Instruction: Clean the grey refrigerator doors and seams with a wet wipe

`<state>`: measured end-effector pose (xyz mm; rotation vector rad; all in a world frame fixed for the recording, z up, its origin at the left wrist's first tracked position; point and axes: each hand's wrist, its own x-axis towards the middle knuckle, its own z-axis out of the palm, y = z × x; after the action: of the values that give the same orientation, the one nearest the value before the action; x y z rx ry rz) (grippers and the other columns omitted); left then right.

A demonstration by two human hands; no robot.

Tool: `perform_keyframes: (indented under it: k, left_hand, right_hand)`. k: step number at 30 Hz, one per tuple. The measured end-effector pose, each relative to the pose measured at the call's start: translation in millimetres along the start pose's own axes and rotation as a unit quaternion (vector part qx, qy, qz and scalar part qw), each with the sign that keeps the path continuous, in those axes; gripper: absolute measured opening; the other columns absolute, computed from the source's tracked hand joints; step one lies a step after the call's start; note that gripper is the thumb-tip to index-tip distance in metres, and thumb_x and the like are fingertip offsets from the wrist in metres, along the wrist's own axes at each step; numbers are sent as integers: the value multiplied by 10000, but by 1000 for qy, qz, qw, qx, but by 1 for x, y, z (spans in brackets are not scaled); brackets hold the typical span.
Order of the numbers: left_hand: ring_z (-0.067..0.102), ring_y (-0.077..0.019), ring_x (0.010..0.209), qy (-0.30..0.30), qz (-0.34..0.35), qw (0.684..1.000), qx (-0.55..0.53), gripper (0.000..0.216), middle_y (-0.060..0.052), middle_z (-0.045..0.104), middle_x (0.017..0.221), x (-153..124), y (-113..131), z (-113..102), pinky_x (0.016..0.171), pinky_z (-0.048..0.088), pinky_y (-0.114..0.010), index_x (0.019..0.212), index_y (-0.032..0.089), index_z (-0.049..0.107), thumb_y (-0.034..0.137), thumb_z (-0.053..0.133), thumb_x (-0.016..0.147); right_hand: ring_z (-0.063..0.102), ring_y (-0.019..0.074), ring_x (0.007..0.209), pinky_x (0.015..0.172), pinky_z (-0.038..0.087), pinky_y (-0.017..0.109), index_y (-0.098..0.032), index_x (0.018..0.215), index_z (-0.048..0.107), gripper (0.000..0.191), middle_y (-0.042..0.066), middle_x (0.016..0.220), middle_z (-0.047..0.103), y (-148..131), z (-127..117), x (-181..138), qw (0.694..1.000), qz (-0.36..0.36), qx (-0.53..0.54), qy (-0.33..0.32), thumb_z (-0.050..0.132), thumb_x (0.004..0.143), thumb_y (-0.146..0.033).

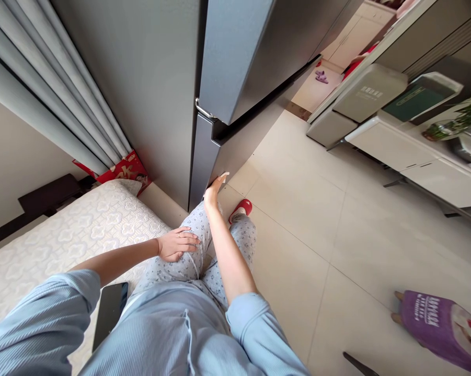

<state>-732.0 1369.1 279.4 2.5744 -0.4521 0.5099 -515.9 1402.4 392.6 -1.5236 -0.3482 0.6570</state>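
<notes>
My left hand (179, 244) lies flat on my left thigh, over the patterned trousers (196, 230), with its fingers stretched out and a ring on one of them. My right hand (215, 190) reaches forward to the lower door (239, 141) of a grey refrigerator (229, 52), at its near lower edge. A small white piece (225, 176), which looks like tissue, shows at the right fingertips; most of it is hidden. Above that hand are the dark gap between the doors and a metal hinge (204, 108). Both refrigerator doors look closed.
I sit on a quilted bed (62, 235), with a phone (110, 310) beside me. A red box (127, 169) stands by the curtain (58, 68). To the right are tiled floor (298, 198), a white cabinet (408, 156), a bin (370, 91) and a purple covered stool (435, 324).
</notes>
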Motion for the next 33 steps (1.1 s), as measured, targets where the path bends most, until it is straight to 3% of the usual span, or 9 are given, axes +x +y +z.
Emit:
perform_keyframes:
  k: [5,9,16,21,27,33]
  left_hand:
    - [472,-246,1446,58,19,998,-2,570,-118,620,1439,-1,-3,10,1312,160,-482,1424,196,573,370,219,1012]
    - [462,-246,1454,45,11,999,-2,586,-117,609,1452,0,-3,12,1311,157,-486,1418,200,581,396,190,1027]
    - [459,-229,1452,90,34,995,0,539,-104,622,1442,6,1,5,1317,134,-451,1411,188,568,346,248,1007]
    - [466,-243,1455,36,7,999,1,559,-116,603,1465,1,0,7,1315,140,-473,1421,195,577,366,248,1002]
    - [459,-239,1461,40,12,999,-5,542,-108,590,1483,2,1,3,1318,130,-463,1415,190,583,350,256,1013]
    - [471,-246,1443,19,-12,999,-39,567,-109,593,1478,4,6,-4,1317,162,-481,1394,179,599,385,192,1057]
  right_hand:
    - [-82,95,1645,1361,-33,387,-102,1679,-74,739,56,1746,-99,-22,6,-3,1000,14,-3,6,122,1079,-485]
    - [-103,124,1648,1366,-49,381,-96,1685,-61,778,37,1742,-133,-43,8,-6,998,-52,-25,8,126,1060,-521]
    - [-111,145,1650,1371,-23,427,-62,1681,-38,855,72,1751,-77,-93,12,-11,983,-172,-69,7,92,1022,-591]
    - [-119,130,1648,1376,1,420,-47,1678,-16,879,75,1751,-63,-122,11,-19,955,-274,-111,-11,100,1015,-613]
    - [-104,112,1649,1378,27,458,-152,1694,-34,804,35,1754,-32,-107,9,-12,940,-318,-121,3,76,1025,-584]
    - [-99,117,1651,1379,9,445,-129,1692,-17,811,40,1754,-66,-88,7,-6,949,-296,-109,3,107,1026,-573]
